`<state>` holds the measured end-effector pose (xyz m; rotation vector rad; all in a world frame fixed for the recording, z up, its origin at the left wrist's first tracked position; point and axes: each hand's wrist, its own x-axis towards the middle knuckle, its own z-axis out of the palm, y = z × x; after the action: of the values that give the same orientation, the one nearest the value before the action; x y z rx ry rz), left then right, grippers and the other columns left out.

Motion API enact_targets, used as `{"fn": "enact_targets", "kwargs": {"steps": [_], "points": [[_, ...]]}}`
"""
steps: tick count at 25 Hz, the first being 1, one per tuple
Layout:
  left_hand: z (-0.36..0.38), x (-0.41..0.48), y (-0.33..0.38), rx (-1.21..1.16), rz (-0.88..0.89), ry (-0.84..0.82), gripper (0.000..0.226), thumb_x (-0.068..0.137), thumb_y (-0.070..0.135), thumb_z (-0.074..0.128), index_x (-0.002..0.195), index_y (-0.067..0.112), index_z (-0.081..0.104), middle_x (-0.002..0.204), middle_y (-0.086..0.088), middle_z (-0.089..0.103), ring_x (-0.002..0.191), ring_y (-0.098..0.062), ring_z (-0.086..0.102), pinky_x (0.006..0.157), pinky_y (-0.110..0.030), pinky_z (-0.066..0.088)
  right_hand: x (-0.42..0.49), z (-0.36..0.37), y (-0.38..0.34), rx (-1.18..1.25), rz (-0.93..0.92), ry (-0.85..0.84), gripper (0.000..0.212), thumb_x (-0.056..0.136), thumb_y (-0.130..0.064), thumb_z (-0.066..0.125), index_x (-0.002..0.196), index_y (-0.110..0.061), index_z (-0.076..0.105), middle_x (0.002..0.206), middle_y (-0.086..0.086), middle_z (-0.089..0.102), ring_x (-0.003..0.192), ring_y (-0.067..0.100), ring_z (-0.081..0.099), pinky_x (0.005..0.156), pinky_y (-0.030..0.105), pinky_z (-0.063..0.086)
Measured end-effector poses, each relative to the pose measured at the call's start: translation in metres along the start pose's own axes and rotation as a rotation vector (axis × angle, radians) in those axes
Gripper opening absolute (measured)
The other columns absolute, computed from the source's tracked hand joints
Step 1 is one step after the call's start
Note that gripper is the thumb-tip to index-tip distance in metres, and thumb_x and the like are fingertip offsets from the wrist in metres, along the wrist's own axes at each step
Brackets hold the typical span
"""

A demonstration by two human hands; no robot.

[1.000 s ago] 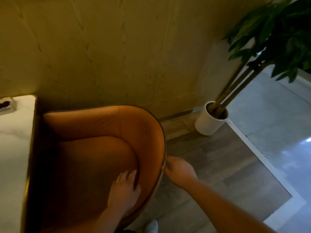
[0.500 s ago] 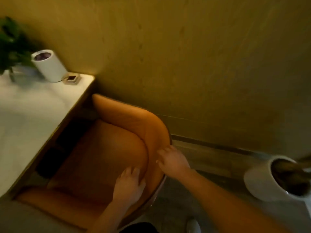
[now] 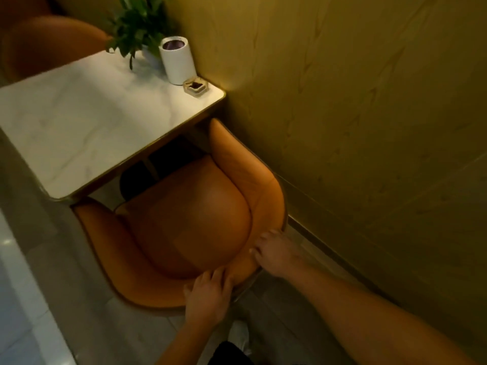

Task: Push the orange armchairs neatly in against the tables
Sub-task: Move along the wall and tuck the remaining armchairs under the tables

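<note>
Orange armchair (image 3: 189, 227): front tucked against marble worktop (image 3: 79, 122), beside wood-panel wall (image 3: 355, 127). Left hand (image 3: 208, 296) curled over backrest rim; right hand (image 3: 276, 252) gripping rim nearer wall. On worktop: white cylinder (image 3: 177, 60), potted plant (image 3: 137, 22), small ashtray (image 3: 196, 86).

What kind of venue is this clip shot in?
Probably a cafe or restaurant seating nook: a marble-topped table set against a panelled wall, orange armchairs at it, and an ashtray on top.

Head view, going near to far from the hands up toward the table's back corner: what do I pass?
left hand → right hand → orange armchair seat → marble table edge → small ashtray → white cylinder → potted plant
</note>
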<state>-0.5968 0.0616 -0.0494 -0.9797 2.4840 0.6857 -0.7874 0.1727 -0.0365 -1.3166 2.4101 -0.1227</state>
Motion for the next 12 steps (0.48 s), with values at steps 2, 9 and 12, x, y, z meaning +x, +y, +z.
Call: {"fn": "enact_targets", "kwargs": {"steps": [2, 9, 12], "points": [[0.002, 0.004, 0.012, -0.024, -0.045, -0.016, 0.049, 0.102, 0.059, 0.024, 0.144, 0.037, 0.040, 0.144, 0.006, 0.047, 0.134, -0.020, 0.042, 0.112, -0.060, 0.025, 0.002, 0.003, 0.012, -0.002, -0.059, -0.010, 0.039, 0.099, -0.047, 0.035, 0.107, -0.024, 0.066, 0.108, 0.000, 0.060, 0.104, 0.019, 0.052, 0.103, 0.041, 0.035], [0.017, 0.012, 0.029, 0.029, -0.197, 0.109, 0.071, 0.087, 0.069, 0.002, 0.135, 0.041, 0.046, 0.131, 0.010, 0.056, 0.125, -0.017, 0.049, 0.111, -0.065, 0.021, 0.042, -0.001, 0.045, 0.036, -0.181, -0.093, 0.050, 0.099, -0.057, 0.030, 0.100, -0.025, 0.068, 0.102, -0.001, 0.062, 0.099, 0.018, 0.053, 0.095, 0.041, 0.041], [0.020, 0.017, 0.030, -0.034, -0.270, 0.140, 0.069, 0.088, 0.071, 0.004, 0.132, 0.045, 0.050, 0.130, 0.009, 0.059, 0.124, -0.019, 0.050, 0.113, -0.065, 0.014, 0.046, 0.008, 0.058, -0.036, -0.294, -0.010, 0.052, 0.099, -0.057, 0.025, 0.094, -0.026, 0.067, 0.094, 0.000, 0.067, 0.094, 0.019, 0.057, 0.097, 0.042, 0.039]]}}
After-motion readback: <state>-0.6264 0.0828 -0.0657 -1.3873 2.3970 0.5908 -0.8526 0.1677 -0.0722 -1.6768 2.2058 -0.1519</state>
